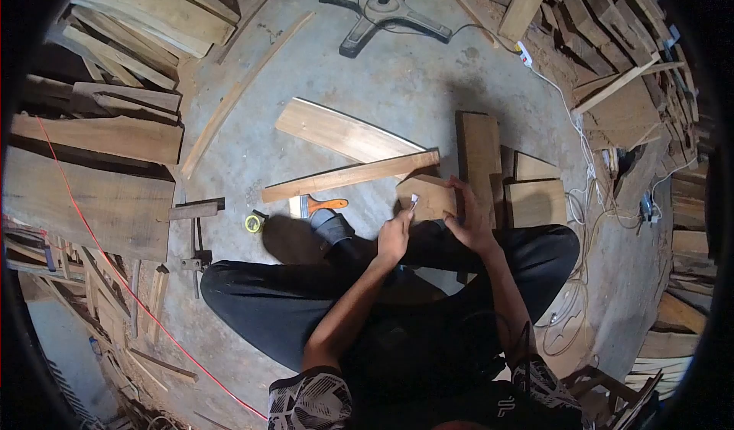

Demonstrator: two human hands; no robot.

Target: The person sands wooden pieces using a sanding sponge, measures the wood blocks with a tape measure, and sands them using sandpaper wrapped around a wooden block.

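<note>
In the head view, my left hand (394,236) is closed around a small slim tool (414,199) with a whitish tip; its exact kind is too small to make out. That tip lies over the face of a wooden block (433,197) with angled corners. My right hand (470,220) grips the block's right edge, thumb near the bottom and fingers higher up. A long narrow wooden strip (348,176) lies just beyond the block, across a wider pale board (344,130).
A paintbrush (327,204) with an orange handle and a yellow-green tape roll (254,222) lie to the left. Thick boards (479,151) stand right of the block. A fan-like stand base (384,19) is ahead. Cables (585,147) and stacked timber (92,189) line the sides.
</note>
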